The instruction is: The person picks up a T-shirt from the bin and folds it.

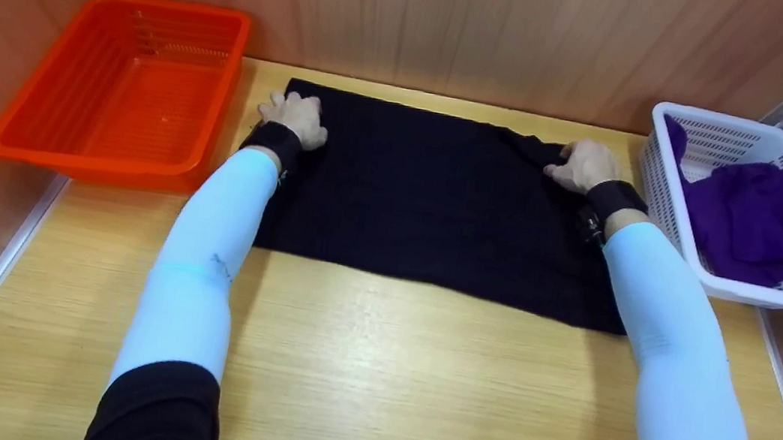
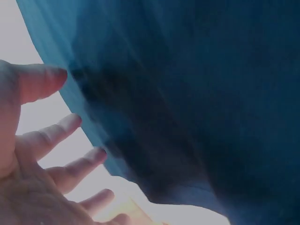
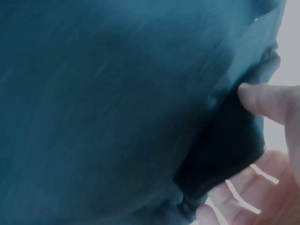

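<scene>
A black cloth lies spread out flat on the table, its far right corner rumpled. My left hand is at the cloth's far left corner. In the left wrist view its fingers are spread and loosely bent beside the cloth's edge, with nothing gripped. At the far right corner my right hand pinches the cloth. The right wrist view shows the thumb on top of a turned-over flap and the other fingers below it. The cloth looks dark blue in both wrist views.
An orange plastic basket with nothing visible in it stands left of the cloth. To the right is a white basket holding a purple cloth. Wooden panels enclose the table at the back and both sides.
</scene>
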Motion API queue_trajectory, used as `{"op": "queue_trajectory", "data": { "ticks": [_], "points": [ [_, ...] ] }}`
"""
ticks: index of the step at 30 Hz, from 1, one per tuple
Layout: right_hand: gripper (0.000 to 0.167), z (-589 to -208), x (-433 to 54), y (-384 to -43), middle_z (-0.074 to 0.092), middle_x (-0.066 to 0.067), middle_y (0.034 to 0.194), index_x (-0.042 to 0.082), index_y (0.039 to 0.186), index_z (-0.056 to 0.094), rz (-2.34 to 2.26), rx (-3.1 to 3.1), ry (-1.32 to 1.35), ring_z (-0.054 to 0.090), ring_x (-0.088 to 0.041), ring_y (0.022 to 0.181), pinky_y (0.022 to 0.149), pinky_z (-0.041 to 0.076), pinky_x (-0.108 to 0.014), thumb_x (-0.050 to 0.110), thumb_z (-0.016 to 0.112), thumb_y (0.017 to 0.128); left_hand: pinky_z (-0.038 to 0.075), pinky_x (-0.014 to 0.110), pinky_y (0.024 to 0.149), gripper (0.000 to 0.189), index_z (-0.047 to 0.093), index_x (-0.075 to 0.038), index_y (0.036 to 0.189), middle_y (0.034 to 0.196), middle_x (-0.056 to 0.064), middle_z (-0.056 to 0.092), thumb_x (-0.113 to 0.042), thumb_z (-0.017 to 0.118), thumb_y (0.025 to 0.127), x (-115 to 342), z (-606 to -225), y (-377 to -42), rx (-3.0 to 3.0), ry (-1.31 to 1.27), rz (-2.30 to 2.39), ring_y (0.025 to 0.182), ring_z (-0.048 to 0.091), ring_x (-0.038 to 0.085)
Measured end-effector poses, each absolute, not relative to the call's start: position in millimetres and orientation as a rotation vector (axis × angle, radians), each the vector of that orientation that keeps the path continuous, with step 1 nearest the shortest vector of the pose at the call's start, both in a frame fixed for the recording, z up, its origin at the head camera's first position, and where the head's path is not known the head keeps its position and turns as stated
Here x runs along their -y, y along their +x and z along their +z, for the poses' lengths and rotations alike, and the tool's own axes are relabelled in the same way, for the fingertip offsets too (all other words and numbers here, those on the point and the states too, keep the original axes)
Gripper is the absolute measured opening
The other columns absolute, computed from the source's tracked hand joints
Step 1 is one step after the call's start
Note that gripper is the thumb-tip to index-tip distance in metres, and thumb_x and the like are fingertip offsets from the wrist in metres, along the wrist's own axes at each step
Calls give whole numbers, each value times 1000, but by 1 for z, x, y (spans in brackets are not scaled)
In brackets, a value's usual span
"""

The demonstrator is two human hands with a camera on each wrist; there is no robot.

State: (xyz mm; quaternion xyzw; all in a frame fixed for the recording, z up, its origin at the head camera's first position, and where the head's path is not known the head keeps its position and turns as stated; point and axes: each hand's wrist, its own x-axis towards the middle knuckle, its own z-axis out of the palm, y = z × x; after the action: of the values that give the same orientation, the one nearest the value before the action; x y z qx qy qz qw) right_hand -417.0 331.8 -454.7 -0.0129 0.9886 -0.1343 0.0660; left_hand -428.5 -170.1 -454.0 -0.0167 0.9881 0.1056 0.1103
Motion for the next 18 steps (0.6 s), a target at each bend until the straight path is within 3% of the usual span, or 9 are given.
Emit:
{"op": "queue_trajectory", "data": {
  "ticks": [5,8,10,12,14,18],
  "points": [
    [44,-453,-332,-418,71,-32,133,-3,132,69,-677,-3078,-158,64,-54,123,111,49,-65,26,66,99,33,77,127,68,41,-6,170,173,38,34,-24,59,106,176,-454,-451,-2909,-100,236,159,29,58],
    [42,-441,-334,-420,72,-32,135,-2,136,70,-803,-3084,-273,63,-52,125,111,48,-63,16,61,99,34,78,128,79,29,-7,176,175,38,28,-23,62,105,178,-451,-463,-2918,-126,212,162,25,59],
    [46,-431,-335,-420,73,-28,142,2,142,74,-876,-3029,-331,64,-44,125,110,50,-51,12,59,99,36,78,128,84,24,-8,177,177,37,25,-23,63,105,179,-451,-468,-2915,-137,205,162,25,59],
    [46,-423,-335,-417,79,-18,139,3,140,77,-954,-2953,-359,67,-29,120,105,52,-34,7,61,97,36,79,127,88,20,-9,179,180,38,18,-22,65,104,179,-452,-471,-2907,-129,190,163,24,60],
    [44,-416,-336,-414,85,-2,125,1,135,80,-1053,-2853,-398,69,-12,110,95,50,-20,1,63,94,34,81,128,92,17,-10,180,182,39,12,-20,67,103,180,-454,-473,-2913,-82,147,164,20,63],
    [33,-406,-342,-405,82,25,94,-6,118,84,-1235,-2650,-494,70,8,93,83,53,-11,-11,65,92,29,84,129,95,16,-13,181,182,42,3,-15,68,101,177,-460,-476,-2958,75,7,168,13,66]
  ]
}}
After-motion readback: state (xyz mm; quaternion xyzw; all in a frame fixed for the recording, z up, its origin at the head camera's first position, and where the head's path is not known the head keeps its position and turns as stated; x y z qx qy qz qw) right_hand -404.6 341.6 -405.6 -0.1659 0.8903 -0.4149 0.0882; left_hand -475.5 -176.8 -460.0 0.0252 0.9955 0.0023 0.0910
